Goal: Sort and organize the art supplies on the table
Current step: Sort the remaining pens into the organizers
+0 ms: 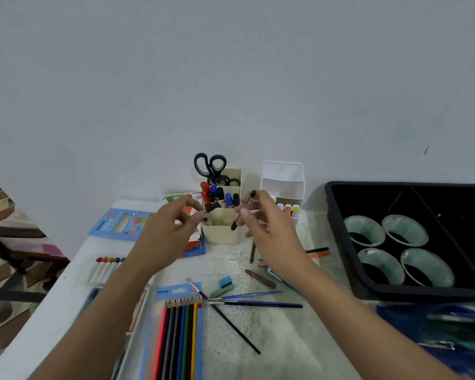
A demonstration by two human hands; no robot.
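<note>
**Both hands up over the cream organizer, each holding a pen**

Both arms reach in from the near edge of the surface and meet over the cream organizer [222,233], which sits by the middle of the far edge. The left hand [170,229] is raised with the wrist bent. Its thumb and index fingers [195,216] pinch the end of a black marker [213,207], which tilts over the organizer's front compartment, and the other fingers curl loosely underneath. The right hand [269,229] is at about the same height and grips a grey pen [243,211] between thumb and fingertips. The pen slants, with its black cap up and its lower tip just over the organizer's rim.

Scissors [210,167] stand in the back compartment, with red, blue and black markers [217,193] in the middle one. The coloured pencil pack [178,325] and paintbrushes [258,303] lie toward the near edge. A black tray [340,242] of tape rolls [406,230] sits at the right edge.
</note>
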